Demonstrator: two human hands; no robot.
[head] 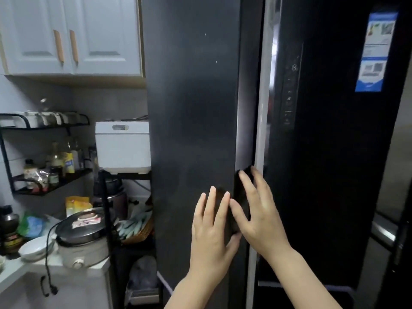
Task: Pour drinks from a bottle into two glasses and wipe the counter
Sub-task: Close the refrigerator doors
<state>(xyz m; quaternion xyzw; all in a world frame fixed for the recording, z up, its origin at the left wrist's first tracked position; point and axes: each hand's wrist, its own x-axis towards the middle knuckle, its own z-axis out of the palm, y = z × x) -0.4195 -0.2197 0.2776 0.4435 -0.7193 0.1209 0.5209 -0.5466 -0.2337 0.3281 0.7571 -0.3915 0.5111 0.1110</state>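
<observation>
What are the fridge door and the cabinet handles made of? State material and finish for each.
Left fridge door: seemingly dark brushed metal or metal-look coating, matte, with a soft vertical sheen and no sharp reflections. Cabinet handles: probably light wood, tan and matte, though blur leaves painted plastic possible.

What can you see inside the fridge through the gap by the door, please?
Only a bright sliver with a reddish glint shows beside the fridge door; its contents stay hidden. Both hands, left hand and right hand, touch its edge.

Dim indoor light; glare streak on fridge door edge [270, 70] (brightest spot). Soft focus throughout, wide-angle bowing at edges.
</observation>
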